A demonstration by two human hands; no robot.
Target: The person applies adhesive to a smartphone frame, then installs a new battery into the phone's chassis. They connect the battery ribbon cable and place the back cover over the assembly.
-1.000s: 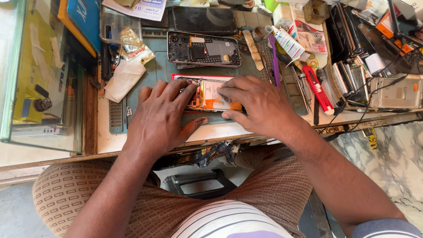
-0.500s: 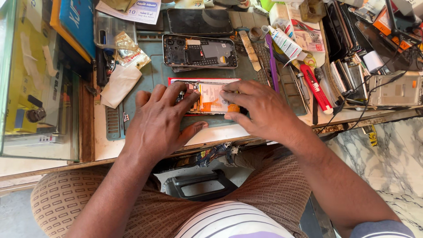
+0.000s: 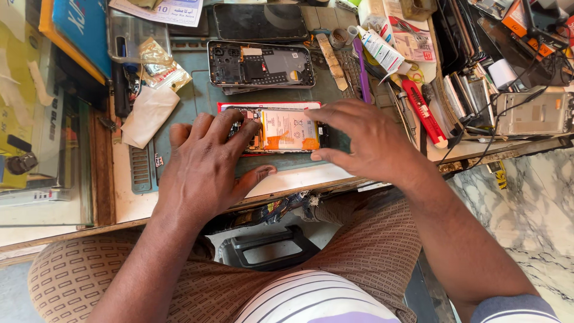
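Note:
An opened phone (image 3: pixel 287 130) with a white and orange battery lies on the teal work mat (image 3: pixel 197 101) near the front edge of the bench. My left hand (image 3: pixel 206 164) rests flat over its left end, fingers spread and touching it. My right hand (image 3: pixel 365 140) clasps its right end, thumb on the near edge and fingers on the far edge. Just behind it lies a second opened phone frame (image 3: pixel 261 63) showing dark circuit boards.
A dark phone screen (image 3: pixel 258 21) lies at the back. A red-handled tool (image 3: pixel 423 110), a glue tube (image 3: pixel 382 49) and a purple stick (image 3: pixel 361 69) lie to the right. A white cloth (image 3: pixel 149 113) sits left. A silver phone back (image 3: pixel 532 112) lies far right.
My right hand has slid right, uncovering the battery; it now clasps the phone's right end. My left hand stays on the left end.

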